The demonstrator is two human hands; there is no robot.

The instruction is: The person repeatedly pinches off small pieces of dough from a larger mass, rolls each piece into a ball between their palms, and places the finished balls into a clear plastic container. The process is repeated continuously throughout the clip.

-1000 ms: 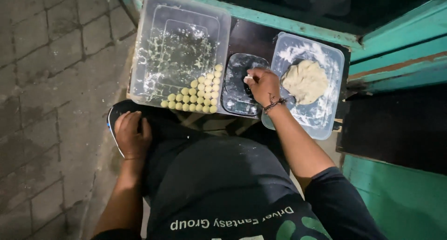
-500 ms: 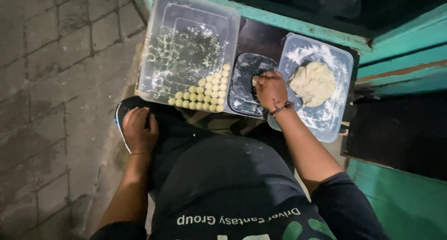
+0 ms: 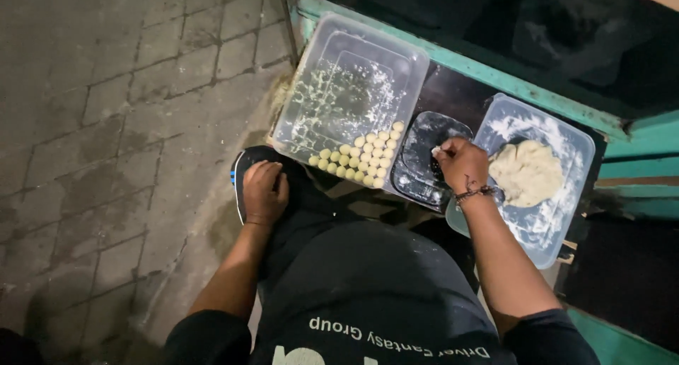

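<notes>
My right hand (image 3: 461,165) hovers over a small dark kitchen scale (image 3: 426,168), fingers pinched on a small white bit of dough. Right of it a clear plastic tray (image 3: 559,216), dusted with flour, holds a lump of pale dough (image 3: 527,172). To the left, a larger clear container (image 3: 339,82) has several small dough balls (image 3: 361,160) lined in rows at its near right corner. My left hand (image 3: 263,192) rests palm down on my knee, holding nothing.
The containers sit on a dark board (image 3: 453,96) in front of a teal painted wooden frame (image 3: 495,68). Grey paving stones (image 3: 120,124) cover the ground on the left. My dark trousers and shirt fill the lower middle.
The view has shifted, so everything sits further right and lower. My right hand lifted slightly off the scale with a bit of dough in its fingertips. My left hand stays on the knee.
</notes>
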